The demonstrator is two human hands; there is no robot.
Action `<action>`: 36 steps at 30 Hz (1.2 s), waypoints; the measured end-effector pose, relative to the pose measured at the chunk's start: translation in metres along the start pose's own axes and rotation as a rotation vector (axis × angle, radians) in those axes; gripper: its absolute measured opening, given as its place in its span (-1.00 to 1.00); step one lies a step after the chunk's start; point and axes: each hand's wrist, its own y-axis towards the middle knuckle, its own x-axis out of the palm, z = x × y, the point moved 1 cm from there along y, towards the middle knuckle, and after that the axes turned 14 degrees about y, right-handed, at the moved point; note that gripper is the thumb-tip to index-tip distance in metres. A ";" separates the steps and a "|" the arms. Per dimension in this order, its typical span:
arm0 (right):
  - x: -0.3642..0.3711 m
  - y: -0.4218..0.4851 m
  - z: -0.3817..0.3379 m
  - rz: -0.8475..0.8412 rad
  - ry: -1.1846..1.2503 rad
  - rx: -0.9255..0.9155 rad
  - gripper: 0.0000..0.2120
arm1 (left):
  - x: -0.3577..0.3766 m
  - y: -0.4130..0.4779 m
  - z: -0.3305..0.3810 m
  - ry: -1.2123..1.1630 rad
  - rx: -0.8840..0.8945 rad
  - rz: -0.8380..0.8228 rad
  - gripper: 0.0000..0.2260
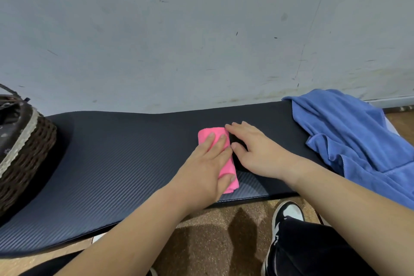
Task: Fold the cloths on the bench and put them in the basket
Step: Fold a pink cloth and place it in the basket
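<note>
A small pink cloth (207,135), folded into a narrow strip, lies on the dark ribbed bench (116,154) near its middle. My left hand (207,166) lies flat on top of the pink cloth with straight fingers, covering most of it. My right hand (257,150) rests on the bench just right of the cloth, fingers spread, fingertips touching the cloth's far right corner. A large blue cloth (349,134) lies crumpled at the bench's right end. A dark woven basket (24,154) with a pale lace trim stands at the bench's left end.
A scuffed grey wall (201,29) rises directly behind the bench. In front of the bench is a brown speckled floor (215,237), with my black-and-white shoe (284,217) and dark trouser leg at the lower right.
</note>
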 end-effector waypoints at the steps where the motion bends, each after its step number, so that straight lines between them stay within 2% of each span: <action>1: 0.001 0.002 -0.002 -0.012 0.006 -0.001 -0.49 | 0.000 -0.001 -0.001 -0.028 -0.011 -0.004 -0.38; 4: 0.004 0.009 -0.009 -0.047 0.023 0.031 -0.55 | -0.007 -0.007 -0.007 -0.199 -0.121 0.093 -0.29; 7: 0.006 0.013 -0.011 -0.050 -0.015 0.068 -0.55 | -0.013 -0.015 -0.018 -0.265 -0.415 0.193 -0.28; 10: 0.008 0.018 -0.002 -0.023 -0.044 0.074 -0.51 | -0.013 -0.016 -0.016 -0.093 -0.564 0.045 -0.37; 12: 0.007 0.019 0.000 -0.002 -0.057 0.054 -0.54 | -0.011 -0.013 -0.011 -0.099 -0.562 -0.044 -0.41; 15: 0.001 0.016 -0.004 0.046 -0.012 0.015 -0.55 | -0.013 -0.005 -0.013 -0.284 -0.535 -0.089 -0.55; 17: -0.004 0.013 -0.008 0.046 0.018 -0.021 -0.38 | -0.019 -0.004 -0.017 -0.361 -0.499 -0.070 -0.64; 19: -0.008 0.008 -0.010 0.003 0.040 -0.063 -0.16 | -0.025 -0.007 -0.021 -0.348 -0.423 -0.010 -0.69; 20: -0.009 0.006 -0.012 -0.019 0.046 -0.096 -0.13 | -0.026 -0.010 -0.023 -0.315 -0.374 0.022 -0.70; 21: -0.009 0.005 -0.013 -0.032 0.044 -0.140 -0.17 | -0.027 -0.014 -0.025 -0.285 -0.330 0.054 -0.70; 23: -0.008 0.005 -0.015 -0.038 0.033 -0.216 -0.44 | -0.027 -0.021 -0.032 -0.261 -0.285 0.110 -0.68; 24: -0.008 0.004 -0.018 -0.027 0.037 -0.224 -0.59 | -0.027 -0.025 -0.036 -0.263 -0.282 0.127 -0.67; 26: -0.008 0.002 -0.025 -0.012 0.111 -0.165 -0.71 | -0.027 -0.032 -0.044 -0.281 -0.295 0.126 -0.63; 31: -0.003 -0.003 -0.042 0.038 0.322 -0.062 -0.69 | -0.028 -0.060 -0.057 -0.457 -0.416 0.065 -0.50; 36: 0.025 -0.020 -0.069 0.079 0.509 0.012 -0.64 | -0.056 -0.097 -0.074 -0.685 -0.553 0.218 -0.58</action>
